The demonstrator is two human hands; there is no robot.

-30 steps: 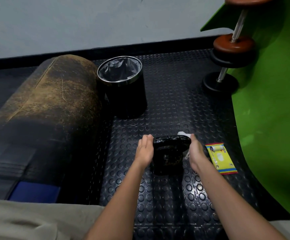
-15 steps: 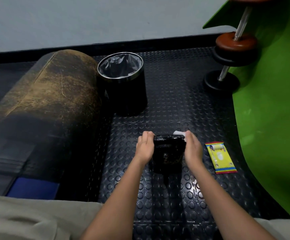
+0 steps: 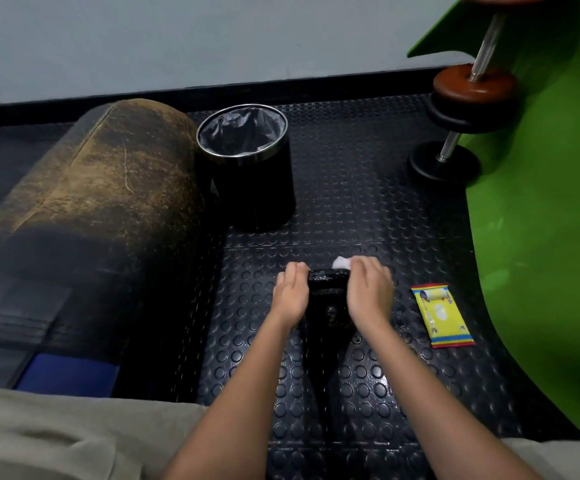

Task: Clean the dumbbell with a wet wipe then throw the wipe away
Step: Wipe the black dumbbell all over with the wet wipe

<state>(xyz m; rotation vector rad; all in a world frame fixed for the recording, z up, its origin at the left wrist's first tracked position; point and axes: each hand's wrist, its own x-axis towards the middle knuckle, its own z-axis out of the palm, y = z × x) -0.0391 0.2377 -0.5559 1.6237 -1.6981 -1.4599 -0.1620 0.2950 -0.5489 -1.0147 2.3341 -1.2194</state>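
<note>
A black dumbbell stands on end on the studded rubber floor, between my two hands. My left hand lies flat against its left side, fingers together. My right hand covers the top right of the upper plate and presses a white wet wipe onto it; only a corner of the wipe shows past my fingers. A black bin with a grey liner stands open beyond the dumbbell, to the left.
A yellow wipe packet lies on the floor right of my right hand. A worn brown and black punch bag lies along the left. A green mat curves up on the right, with a barbell leaning there.
My right hand has slid left with the wipe, from the plate's right edge onto its top. My left hand has stayed against the dumbbell's left side.
</note>
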